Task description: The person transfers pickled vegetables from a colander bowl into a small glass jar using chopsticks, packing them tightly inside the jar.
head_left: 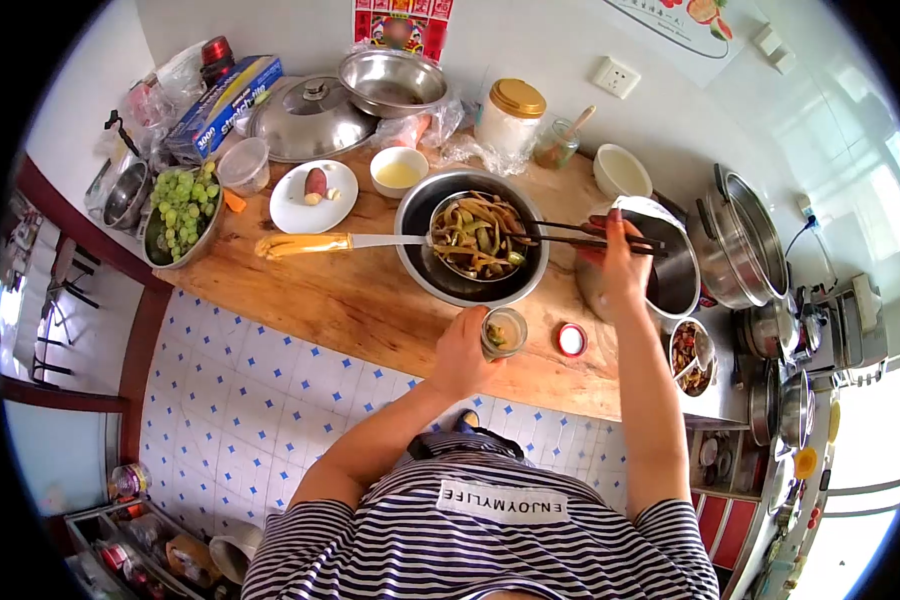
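Note:
My left hand is wrapped round a small glass jar with some green pieces inside, near the table's front edge. My right hand grips dark chopsticks, whose tips reach into the strips of cooked-looking vegetable. Those strips fill a ladle with a yellow handle, which rests in a large metal bowl. To the right of the jar a red-rimmed lid lies on the wooden table. Behind my right hand is a metal pot.
At the left stand a bowl of green grapes and a white plate. Behind the metal bowl are a small bowl of yellow liquid and a gold-lidded jar. Stacked pots and a food bowl are at the right.

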`<action>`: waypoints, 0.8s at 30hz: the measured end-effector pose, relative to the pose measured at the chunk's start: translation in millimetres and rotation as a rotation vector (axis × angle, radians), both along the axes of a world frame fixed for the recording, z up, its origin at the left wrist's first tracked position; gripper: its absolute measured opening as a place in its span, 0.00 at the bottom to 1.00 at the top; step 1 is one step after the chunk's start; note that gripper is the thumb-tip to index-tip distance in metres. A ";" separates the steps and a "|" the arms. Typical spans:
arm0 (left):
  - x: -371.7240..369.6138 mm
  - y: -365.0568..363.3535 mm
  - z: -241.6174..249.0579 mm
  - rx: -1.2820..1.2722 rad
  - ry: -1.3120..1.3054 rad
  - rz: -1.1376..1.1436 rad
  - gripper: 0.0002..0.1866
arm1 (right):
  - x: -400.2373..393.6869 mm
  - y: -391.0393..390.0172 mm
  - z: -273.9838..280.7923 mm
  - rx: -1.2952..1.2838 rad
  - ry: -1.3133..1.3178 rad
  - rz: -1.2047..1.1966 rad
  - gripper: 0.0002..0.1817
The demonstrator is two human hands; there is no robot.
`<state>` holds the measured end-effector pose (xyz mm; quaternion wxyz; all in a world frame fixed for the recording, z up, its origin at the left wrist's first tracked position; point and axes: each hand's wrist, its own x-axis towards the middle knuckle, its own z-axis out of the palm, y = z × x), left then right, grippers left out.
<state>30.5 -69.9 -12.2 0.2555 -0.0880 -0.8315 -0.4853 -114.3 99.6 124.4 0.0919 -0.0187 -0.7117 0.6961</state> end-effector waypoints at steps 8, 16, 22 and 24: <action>7.9 -26.0 12.0 0.019 -0.073 0.015 0.38 | -22.0 -30.3 -43.7 -0.058 -0.002 0.037 0.23; 18.2 -47.0 9.8 0.035 -0.105 0.039 0.39 | -10.2 -20.8 -33.8 -0.058 0.126 0.036 0.22; 25.8 -55.5 12.5 0.053 -0.134 0.090 0.38 | -6.9 -17.6 -11.3 -0.037 0.174 0.016 0.22; 26.6 -58.6 12.7 0.072 -0.127 0.113 0.37 | -10.4 -12.9 -9.4 -0.097 0.158 0.032 0.21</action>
